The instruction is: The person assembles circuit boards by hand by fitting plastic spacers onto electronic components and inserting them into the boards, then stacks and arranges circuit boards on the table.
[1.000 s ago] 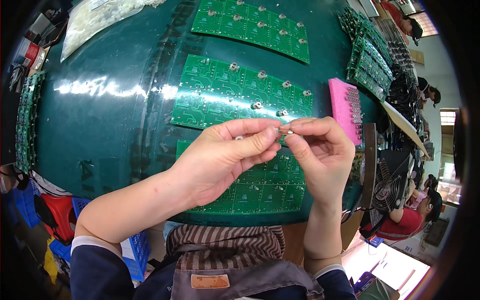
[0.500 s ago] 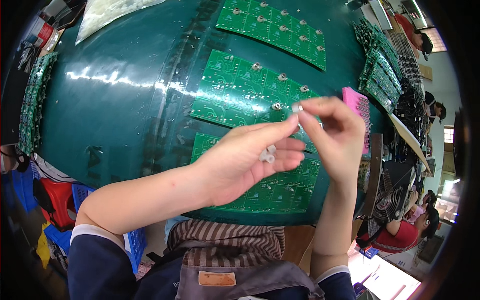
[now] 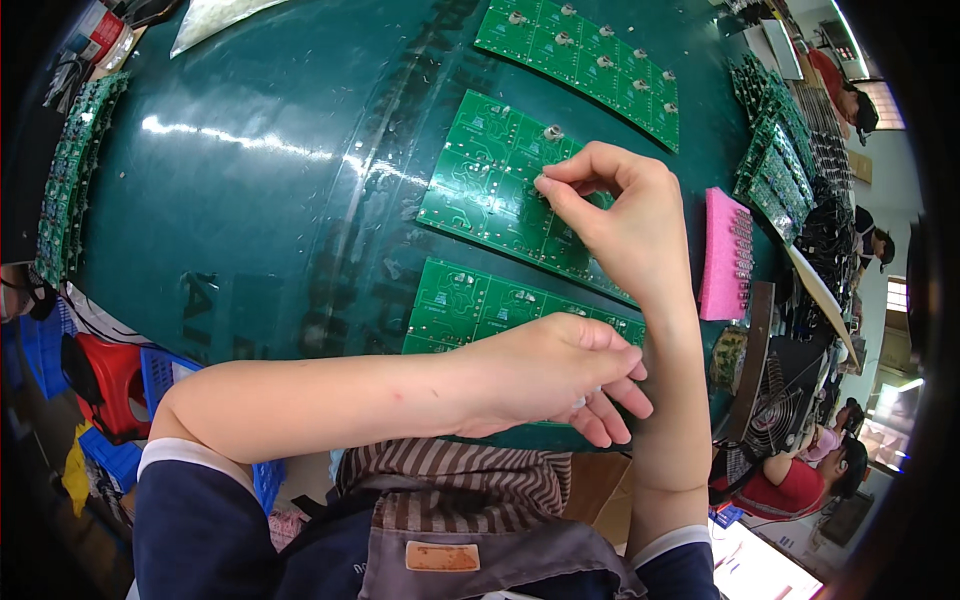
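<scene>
My right hand [image 3: 625,205] is closed in a pinch, its thumb and fingertip down at the middle green circuit board [image 3: 470,175]. The small white plastic spacer between those fingertips is mostly hidden. Near the table's front edge, my left hand [image 3: 560,375] is half curled around a few more white plastic spacers [image 3: 578,403], which show only in part between the fingers. A metal-topped round part [image 3: 553,132] stands upright on the middle board, just beyond my right fingers. Partly under my left hand lies the nearest circuit board [image 3: 455,300].
The far circuit board [image 3: 590,60] carries several upright round parts. A pink foam block [image 3: 722,255] with rows of small metal parts lies at the right. Board stacks stand at the left [image 3: 75,180] and right [image 3: 775,170]. A bag of white pieces [image 3: 215,20] lies far left.
My right hand has moved away from the left, down to the middle board with the spacer. My left hand has drawn back toward me and curled further. The whole view has shifted slightly.
</scene>
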A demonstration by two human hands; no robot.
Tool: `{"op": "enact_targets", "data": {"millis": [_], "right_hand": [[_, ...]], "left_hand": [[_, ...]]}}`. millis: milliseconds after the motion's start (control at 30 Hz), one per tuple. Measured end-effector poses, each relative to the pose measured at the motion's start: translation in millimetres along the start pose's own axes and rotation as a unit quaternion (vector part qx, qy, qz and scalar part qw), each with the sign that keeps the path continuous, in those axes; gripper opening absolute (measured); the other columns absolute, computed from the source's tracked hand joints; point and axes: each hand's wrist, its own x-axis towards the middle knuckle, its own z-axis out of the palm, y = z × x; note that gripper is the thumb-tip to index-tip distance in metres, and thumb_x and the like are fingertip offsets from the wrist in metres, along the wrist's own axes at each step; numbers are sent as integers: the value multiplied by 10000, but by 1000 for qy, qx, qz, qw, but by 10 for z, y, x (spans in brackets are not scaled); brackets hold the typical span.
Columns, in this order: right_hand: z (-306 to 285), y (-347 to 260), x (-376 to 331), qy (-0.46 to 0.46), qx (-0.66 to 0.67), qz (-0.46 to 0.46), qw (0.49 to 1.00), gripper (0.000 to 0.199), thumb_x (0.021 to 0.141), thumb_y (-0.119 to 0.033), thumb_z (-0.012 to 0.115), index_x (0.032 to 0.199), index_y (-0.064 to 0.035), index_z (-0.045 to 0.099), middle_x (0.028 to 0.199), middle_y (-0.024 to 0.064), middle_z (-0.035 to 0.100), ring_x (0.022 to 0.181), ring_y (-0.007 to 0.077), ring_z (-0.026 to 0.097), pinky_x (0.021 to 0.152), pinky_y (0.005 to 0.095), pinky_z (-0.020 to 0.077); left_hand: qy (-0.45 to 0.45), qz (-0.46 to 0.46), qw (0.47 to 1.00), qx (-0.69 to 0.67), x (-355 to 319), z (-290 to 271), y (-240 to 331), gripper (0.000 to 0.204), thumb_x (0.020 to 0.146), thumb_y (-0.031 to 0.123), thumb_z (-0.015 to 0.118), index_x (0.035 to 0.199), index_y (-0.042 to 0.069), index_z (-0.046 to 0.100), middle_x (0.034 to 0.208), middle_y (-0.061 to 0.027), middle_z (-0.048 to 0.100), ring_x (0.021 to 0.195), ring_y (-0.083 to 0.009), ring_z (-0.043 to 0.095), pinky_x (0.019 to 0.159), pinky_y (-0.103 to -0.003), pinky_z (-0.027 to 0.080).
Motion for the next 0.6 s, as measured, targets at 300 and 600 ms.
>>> {"op": "enact_targets", "data": {"millis": [300,600], "right_hand": [[35,-23,-44,20,-15,-10,1000,109,731,-67,686,777,25,651,724,67,662,656,94,602,616,226,464],[91,24,-122,56,-53,-78,994,77,703,-13,696,762,-1,648,772,80,671,709,147,632,668,266,488]], "left_hand": [[57,11,998,20,-5,39,-38,400,898,393,537,955,-2,509,965,-136,637,664,-118,608,581,-209,469],[35,-39,995,89,25,47,-53,321,867,291,619,1017,8,629,816,-31,593,627,-67,509,544,-177,423]]}}
